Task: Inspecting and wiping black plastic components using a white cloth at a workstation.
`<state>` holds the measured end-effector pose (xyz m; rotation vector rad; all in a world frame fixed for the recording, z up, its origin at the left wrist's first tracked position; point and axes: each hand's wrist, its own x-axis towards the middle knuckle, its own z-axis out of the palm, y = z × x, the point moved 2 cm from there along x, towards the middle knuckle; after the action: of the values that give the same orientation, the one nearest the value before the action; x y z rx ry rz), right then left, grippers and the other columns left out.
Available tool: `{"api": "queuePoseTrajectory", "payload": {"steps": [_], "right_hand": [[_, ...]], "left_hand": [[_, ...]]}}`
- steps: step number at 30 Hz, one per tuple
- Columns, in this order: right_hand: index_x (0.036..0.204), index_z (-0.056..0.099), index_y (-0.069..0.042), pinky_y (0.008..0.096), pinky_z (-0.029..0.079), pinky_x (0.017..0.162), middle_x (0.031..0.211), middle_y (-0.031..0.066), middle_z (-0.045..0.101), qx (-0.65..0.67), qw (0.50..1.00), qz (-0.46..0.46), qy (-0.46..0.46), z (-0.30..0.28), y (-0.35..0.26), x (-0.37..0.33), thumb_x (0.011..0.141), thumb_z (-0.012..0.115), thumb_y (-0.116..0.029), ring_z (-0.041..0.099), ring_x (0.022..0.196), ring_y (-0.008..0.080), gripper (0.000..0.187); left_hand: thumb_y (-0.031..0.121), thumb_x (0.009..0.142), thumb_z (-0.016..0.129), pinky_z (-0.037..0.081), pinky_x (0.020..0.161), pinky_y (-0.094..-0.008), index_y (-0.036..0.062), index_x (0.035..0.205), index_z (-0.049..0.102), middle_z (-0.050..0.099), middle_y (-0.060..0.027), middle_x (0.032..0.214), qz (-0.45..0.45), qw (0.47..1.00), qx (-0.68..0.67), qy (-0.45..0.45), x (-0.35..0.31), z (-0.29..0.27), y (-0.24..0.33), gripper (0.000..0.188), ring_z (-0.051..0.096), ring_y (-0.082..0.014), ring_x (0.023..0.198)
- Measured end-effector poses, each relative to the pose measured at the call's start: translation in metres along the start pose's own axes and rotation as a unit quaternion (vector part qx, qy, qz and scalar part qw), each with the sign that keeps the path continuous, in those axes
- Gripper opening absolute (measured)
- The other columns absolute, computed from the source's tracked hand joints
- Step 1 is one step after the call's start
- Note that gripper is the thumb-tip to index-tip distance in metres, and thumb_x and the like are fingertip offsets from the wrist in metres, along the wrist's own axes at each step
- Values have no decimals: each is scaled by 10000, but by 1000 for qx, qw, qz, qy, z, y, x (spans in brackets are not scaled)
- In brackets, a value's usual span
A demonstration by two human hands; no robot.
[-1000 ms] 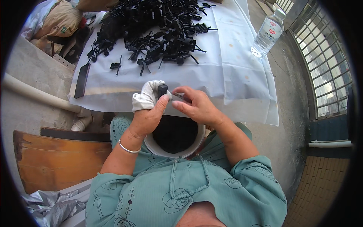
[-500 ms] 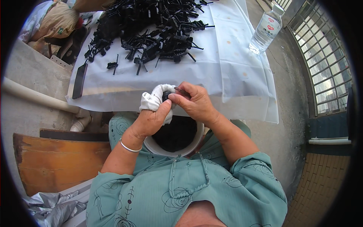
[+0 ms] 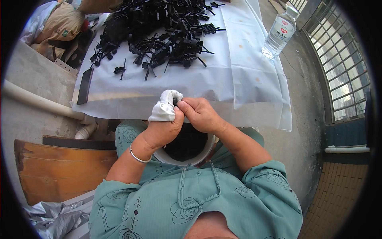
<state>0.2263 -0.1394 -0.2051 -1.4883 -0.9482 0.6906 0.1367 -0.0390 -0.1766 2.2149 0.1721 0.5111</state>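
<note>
"Where are your hands just now?"

"Both are past the far side of the white bucket (image 3: pixel 208 149), which sits between my knees. My left hand (image 3: pixel 164 129) is on the bucket's left side, my right hand (image 3: pixel 201 113) on its right, and they meet in the middle."

"And what's in them?"

"A small black piece (image 3: pixel 175 102), just beyond the bucket. My left hand is clamped on it through a white cloth (image 3: pixel 163 110) that wraps my fingers. My right thumb and fingertips are pinched together on the same piece. Most of it is hidden, so I can't tell its full shape."

"What's inside the bucket?"

"Something black, too dark to make out."

"And on the tabletop (image 3: pixel 238 81)?"

"It's under a white sheet, ahead of the bucket. A big heap of black parts (image 3: pixel 153 26) lies at its far part, straight out from the bucket. One single part (image 3: pixel 119 70) lies apart from the heap, ahead and left of the bucket. Farther left of the bucket is a flat black bar (image 3: pixel 85 85)."

"Is that your bottle?"

"A clear bottle (image 3: pixel 279 36) stands upright, far ahead and right of the bucket, near the sheet's edge."
</note>
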Motion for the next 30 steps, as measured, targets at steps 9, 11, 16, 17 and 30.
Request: {"api": "queuePoseTrajectory", "payload": {"steps": [9,11,16,17,30], "right_hand": [[685,540,4,287,384,519,552,24,456,-54,998,39,5,-32,-6,-4,910,483,-270,404,549,96,360],[669,524,4,290,378,509,535,18,435,-75,995,58,-17,-26,-10,-3,909,484,-268,389,534,97,365],[665,519,2,292,374,504,527,22,423,-56,998,28,0,-18,-10,3,907,491,-258,378,526,104,356],[661,517,3,295,374,503,525,33,423,-54,998,26,11,-18,-11,3,906,494,-252,375,522,107,354],[925,573,-14,261,380,486,564,55,460,-174,960,-63,213,-26,-25,4,824,615,-124,439,496,137,155]], "left_hand": [[315,901,528,473,646,-313,20,1161,522,600,-91,853,-199,977,-1,-71,25,-57,-10,392,568,-187,690],[326,916,495,460,583,-305,16,1125,549,592,-40,829,-219,974,-10,53,51,-68,-37,377,541,-131,639],[243,887,501,444,641,-278,14,1039,579,596,-46,818,-177,961,212,-27,103,-72,-94,286,536,-144,680],[243,887,501,444,641,-278,14,1039,579,596,-46,818,-176,961,212,-27,101,-65,-89,286,536,-144,680],[49,759,629,490,712,-308,-30,1163,466,596,-161,1017,113,983,105,101,33,-7,-7,442,611,-270,801]]}}
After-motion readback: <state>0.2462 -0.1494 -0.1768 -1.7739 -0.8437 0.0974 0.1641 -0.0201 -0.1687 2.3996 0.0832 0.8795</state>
